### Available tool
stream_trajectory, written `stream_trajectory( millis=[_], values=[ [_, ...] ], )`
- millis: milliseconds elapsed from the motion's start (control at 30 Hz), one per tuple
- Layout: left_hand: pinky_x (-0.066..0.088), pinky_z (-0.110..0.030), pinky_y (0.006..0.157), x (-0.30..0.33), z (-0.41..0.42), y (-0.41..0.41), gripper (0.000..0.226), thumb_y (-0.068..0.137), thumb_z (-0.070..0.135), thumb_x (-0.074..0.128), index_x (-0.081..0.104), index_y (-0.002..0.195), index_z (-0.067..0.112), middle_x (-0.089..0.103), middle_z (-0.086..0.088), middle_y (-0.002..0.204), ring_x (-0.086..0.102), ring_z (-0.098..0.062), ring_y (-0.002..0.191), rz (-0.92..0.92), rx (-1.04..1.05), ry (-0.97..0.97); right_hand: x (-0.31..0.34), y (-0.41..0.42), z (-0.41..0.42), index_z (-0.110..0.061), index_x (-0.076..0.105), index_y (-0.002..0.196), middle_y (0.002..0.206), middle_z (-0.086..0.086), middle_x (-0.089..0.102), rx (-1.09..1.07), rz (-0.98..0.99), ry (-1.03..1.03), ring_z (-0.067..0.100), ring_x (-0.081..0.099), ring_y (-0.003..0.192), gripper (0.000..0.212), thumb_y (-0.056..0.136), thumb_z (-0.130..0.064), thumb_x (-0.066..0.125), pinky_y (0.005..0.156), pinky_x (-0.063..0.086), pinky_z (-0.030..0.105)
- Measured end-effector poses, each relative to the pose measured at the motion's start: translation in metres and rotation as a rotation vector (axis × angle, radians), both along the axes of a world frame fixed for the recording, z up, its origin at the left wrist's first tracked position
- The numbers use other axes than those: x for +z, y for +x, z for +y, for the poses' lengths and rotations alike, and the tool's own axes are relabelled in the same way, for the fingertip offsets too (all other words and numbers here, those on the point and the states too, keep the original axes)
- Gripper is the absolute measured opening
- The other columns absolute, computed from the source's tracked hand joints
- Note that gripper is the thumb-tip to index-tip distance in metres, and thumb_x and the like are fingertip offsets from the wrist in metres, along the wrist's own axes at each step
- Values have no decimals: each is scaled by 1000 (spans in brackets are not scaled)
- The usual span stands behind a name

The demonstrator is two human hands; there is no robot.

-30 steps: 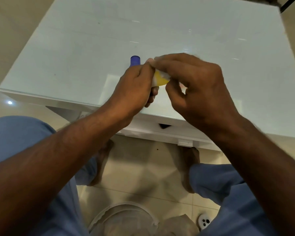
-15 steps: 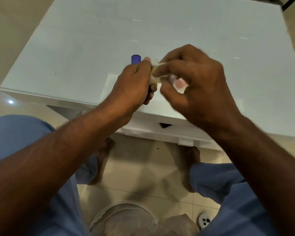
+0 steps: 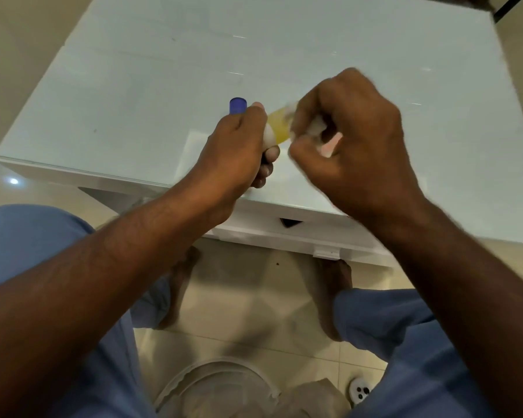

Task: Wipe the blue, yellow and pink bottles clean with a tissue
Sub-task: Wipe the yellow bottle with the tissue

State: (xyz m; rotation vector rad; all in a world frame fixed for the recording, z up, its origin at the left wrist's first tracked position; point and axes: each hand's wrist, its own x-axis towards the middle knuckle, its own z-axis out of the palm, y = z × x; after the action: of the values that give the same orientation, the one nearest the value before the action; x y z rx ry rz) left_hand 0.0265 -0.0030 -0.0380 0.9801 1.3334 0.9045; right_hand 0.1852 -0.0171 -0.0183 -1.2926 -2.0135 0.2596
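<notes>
A: Fingers first?
B: Left hand (image 3: 234,146) fingers were curled round the white cap end of the yellow bottle (image 3: 277,126), held above the near edge of the glass table (image 3: 151,86). Right hand (image 3: 351,137) fingers were bent, pinching a white tissue (image 3: 314,128) vs. the bottle's far end; blurred, exact grip unclear.
A: Other bottles?
B: Blue bottle (image 3: 238,105) stood upright on the table, just behind the left knuckles. Pink bottle (image 3: 331,145) showed partly under the right hand; couldn't tell if held or resting.
A: Surroundings?
B: Blue trousers (image 3: 27,236), bare feet on tiled floor (image 3: 254,303), white bin rim (image 3: 215,372) below.
</notes>
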Motion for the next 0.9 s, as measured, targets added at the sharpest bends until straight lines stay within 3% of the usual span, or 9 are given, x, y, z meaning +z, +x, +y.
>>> stream_trajectory(
  millis=[100, 167, 367, 467, 633, 700, 767, 833, 900],
  values=[
    [39, -22, 43, 2, 0, 0, 34, 104, 41, 32, 51, 96, 14, 51, 3, 56, 42, -9, 43, -51, -29, -33, 5, 17, 12, -8, 65, 97, 99, -3, 65, -162, 123, -6, 23, 68, 92, 13, 84, -9, 64, 75, 57, 40],
    [38, -22, 42, 1, -2, -1, 33, 104, 40, 32, 51, 99, 13, 50, 3, 56, 41, -8, 43, -61, -43, -45, 3, 16, 12, -8, 63, 100, 100, 1, 69, -186, 142, -31, 25, 66, 91, 16, 84, -9, 65, 75, 56, 44],
    [42, -22, 43, 0, -3, -2, 30, 103, 31, 37, 53, 87, 12, 51, -4, 63, 46, -10, 51, 42, 3, -16, -10, -14, -10, -5, 66, 102, 96, 7, 63, 124, -17, -40, 20, 57, 84, 19, 84, -6, 70, 74, 51, 33],
    [36, -20, 41, 4, -2, -1, 36, 104, 36, 31, 48, 82, 13, 46, 4, 51, 39, -8, 41, -14, -37, -44, -7, -4, 1, -7, 67, 101, 96, 2, 65, -10, 69, -22, 18, 60, 84, 17, 84, -11, 69, 72, 53, 38],
    [34, -22, 45, 5, -4, 0, 34, 104, 41, 30, 47, 103, 12, 45, 4, 54, 36, -8, 41, -57, -57, -93, -3, 16, 16, -8, 64, 107, 100, 5, 69, -232, 181, -75, 25, 65, 88, 20, 88, -16, 63, 74, 57, 41],
    [34, -21, 43, 5, -4, 1, 35, 105, 42, 31, 47, 99, 12, 45, 4, 53, 37, -8, 41, -58, -50, -101, -6, 9, 9, -5, 64, 106, 98, 8, 68, -150, 162, -55, 28, 65, 85, 20, 87, -10, 65, 71, 55, 44],
    [38, -20, 40, 4, -4, 0, 37, 105, 39, 32, 51, 88, 12, 48, 2, 54, 41, -7, 42, -27, -26, -80, -10, -4, -2, -3, 65, 105, 96, 8, 66, 4, 106, -43, 25, 62, 82, 22, 83, -6, 67, 70, 54, 38],
    [43, -19, 42, 1, -4, -1, 38, 104, 35, 36, 58, 88, 8, 54, -3, 63, 49, -9, 50, 62, 6, -27, -13, -13, -9, -3, 67, 104, 94, 7, 64, 116, 26, -16, 18, 56, 81, 22, 82, -5, 70, 72, 50, 27],
    [43, -20, 41, 0, -3, -1, 39, 103, 34, 36, 57, 86, 8, 52, -1, 59, 48, -7, 47, 82, 4, -13, -12, -14, -8, -3, 68, 103, 93, 6, 64, 110, 17, 7, 15, 55, 81, 20, 83, -7, 70, 73, 50, 28]
  ],
)
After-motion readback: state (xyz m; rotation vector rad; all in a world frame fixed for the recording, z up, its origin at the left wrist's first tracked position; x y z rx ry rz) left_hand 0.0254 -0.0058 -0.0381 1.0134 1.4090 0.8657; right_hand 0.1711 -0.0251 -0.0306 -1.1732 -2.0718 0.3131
